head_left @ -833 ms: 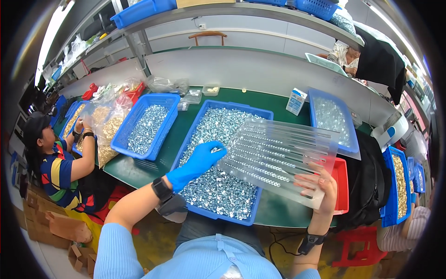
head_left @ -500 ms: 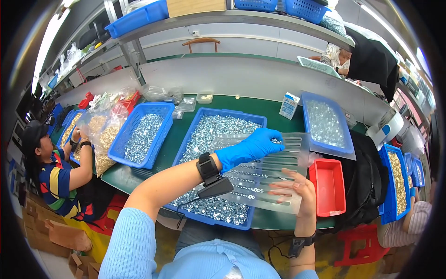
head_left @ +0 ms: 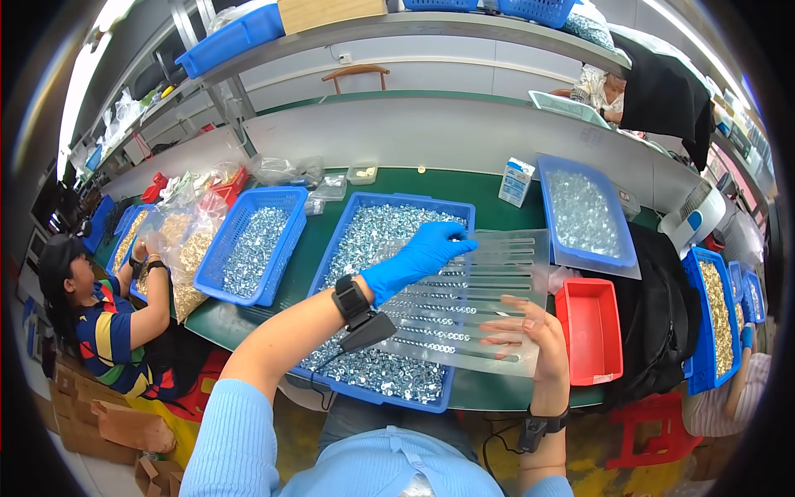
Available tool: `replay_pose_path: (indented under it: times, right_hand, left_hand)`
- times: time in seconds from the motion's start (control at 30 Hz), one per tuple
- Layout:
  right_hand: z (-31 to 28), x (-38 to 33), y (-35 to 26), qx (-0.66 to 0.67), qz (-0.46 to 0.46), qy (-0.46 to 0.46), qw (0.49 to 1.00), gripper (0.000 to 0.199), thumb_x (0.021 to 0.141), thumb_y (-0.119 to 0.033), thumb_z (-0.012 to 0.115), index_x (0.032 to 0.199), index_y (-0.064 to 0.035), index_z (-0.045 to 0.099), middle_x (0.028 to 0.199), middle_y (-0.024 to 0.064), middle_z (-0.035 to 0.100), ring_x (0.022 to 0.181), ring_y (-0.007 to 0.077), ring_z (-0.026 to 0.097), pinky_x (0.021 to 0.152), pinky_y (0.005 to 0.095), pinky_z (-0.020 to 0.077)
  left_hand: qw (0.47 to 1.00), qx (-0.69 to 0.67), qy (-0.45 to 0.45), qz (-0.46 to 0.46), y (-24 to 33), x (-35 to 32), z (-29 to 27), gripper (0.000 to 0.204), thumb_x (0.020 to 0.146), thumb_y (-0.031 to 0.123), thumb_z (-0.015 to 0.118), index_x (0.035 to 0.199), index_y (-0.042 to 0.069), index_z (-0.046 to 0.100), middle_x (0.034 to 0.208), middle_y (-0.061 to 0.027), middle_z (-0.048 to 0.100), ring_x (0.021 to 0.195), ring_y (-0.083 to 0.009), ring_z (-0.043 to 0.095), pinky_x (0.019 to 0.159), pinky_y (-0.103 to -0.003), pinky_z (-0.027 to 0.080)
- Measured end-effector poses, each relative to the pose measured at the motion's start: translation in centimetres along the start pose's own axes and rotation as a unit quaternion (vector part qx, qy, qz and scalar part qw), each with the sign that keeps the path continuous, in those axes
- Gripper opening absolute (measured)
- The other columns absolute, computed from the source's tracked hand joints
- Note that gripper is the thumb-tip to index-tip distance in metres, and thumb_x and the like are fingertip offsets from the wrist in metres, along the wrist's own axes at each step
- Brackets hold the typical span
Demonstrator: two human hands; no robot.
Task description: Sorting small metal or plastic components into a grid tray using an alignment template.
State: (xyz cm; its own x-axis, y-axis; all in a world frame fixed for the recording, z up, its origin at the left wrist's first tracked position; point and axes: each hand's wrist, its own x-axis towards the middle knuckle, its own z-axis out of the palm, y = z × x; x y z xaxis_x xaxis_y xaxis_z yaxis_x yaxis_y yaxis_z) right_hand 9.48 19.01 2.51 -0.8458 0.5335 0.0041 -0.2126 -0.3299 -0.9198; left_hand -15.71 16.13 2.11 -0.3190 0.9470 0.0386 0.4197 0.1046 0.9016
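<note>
A clear plastic plate with long parallel slots (head_left: 497, 273) is tilted over a blue basket (head_left: 341, 383) heaped with small shiny metal parts (head_left: 406, 217). My right hand (head_left: 542, 335), bare, grips the plate's right edge, and its fingers show through the plastic. Rows of small metal parts (head_left: 447, 335) lie in the left stretches of several slots. My left hand (head_left: 421, 255), in a blue glove, is over the upper slots with thumb and fingertips drawn together. Whatever is between those fingertips is too small to make out.
A red tray (head_left: 589, 331) and a black bag (head_left: 654, 323) are at the right. Behind them lies a blue tray (head_left: 585, 211) under clear plastic, beside a small carton (head_left: 516, 182). Another blue basket of metal parts (head_left: 252, 248) stands left, near a co-worker (head_left: 116, 323).
My left hand has moved left along the slots, and the small parts seen at its fingertips no longer show there. My right hand keeps hold of the plate, almost unmoved.
</note>
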Motion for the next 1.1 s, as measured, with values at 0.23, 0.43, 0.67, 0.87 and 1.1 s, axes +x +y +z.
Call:
replay_pose_path:
  times: [0.23, 0.43, 0.67, 0.87, 1.1]
  right_hand:
    - [-0.2, -0.1, -0.1, 0.036, 0.007, -0.028, 0.999, 0.047, 0.087, -0.019, 0.049, 0.124, 0.0075, 0.04, 0.102, 0.0323, 0.058, 0.086, 0.037, 0.064, 0.062, 0.0337, 0.0556]
    - [-0.1, -0.1, -0.2, 0.025, 0.005, -0.032, 0.999, 0.048, 0.087, -0.02, 0.049, 0.124, 0.0074, 0.04, 0.102, 0.0317, 0.059, 0.085, 0.0362, 0.065, 0.062, 0.0336, 0.0553]
    - [0.0, -0.2, -0.2, 0.023, 0.011, -0.024, 0.999, 0.047, 0.087, -0.02, 0.049, 0.124, 0.007, 0.04, 0.101, 0.0315, 0.059, 0.084, 0.0357, 0.065, 0.062, 0.0336, 0.0551]
    - [0.2, -0.2, 0.0, 0.035, 0.015, -0.021, 0.999, 0.046, 0.087, -0.02, 0.049, 0.124, 0.0063, 0.041, 0.102, 0.0315, 0.058, 0.086, 0.0361, 0.065, 0.062, 0.0336, 0.055]
    - [-0.2, -0.2, -0.1, 0.032, 0.015, -0.022, 0.999, 0.046, 0.087, -0.019, 0.049, 0.124, 0.0059, 0.041, 0.102, 0.0318, 0.058, 0.086, 0.0367, 0.064, 0.063, 0.0339, 0.0549]
  left_hand:
    - [0.976, 0.074, 0.017, 0.205, 4.7, 1.6, 4.0, 0.023, 0.083, 0.026, 0.064, 0.087, 0.003, 0.063, 0.073, -0.0022, 0.058, 0.061, -0.0117, 0.052, 0.056, -0.025, 0.043]
    - [0.986, -0.145, 0.072, 0.036, 1.8, 1.3, 0.9, 0.024, 0.088, 0.028, 0.056, 0.091, 0.005, 0.061, 0.073, -0.0021, 0.057, 0.063, -0.0115, 0.053, 0.055, -0.025, 0.044]
    - [0.845, -0.526, 0.093, -0.033, 2.0, 1.6, 2.7, 0.025, 0.093, 0.03, 0.049, 0.09, 0.007, 0.059, 0.071, -0.0003, 0.053, 0.061, -0.0108, 0.052, 0.054, -0.025, 0.043]
    - [0.841, -0.533, 0.087, -0.01, 1.3, 2.1, 1.8, 0.032, 0.093, 0.036, 0.047, 0.087, 0.007, 0.058, 0.068, -0.0011, 0.053, 0.061, -0.0114, 0.052, 0.053, -0.025, 0.044]
    - [0.844, -0.514, 0.147, -0.038, -2.3, -1.3, -1.7, 0.039, 0.095, 0.038, 0.04, 0.081, 0.006, 0.057, 0.072, -0.0051, 0.055, 0.077, -0.0195, 0.058, 0.074, -0.035, 0.048]
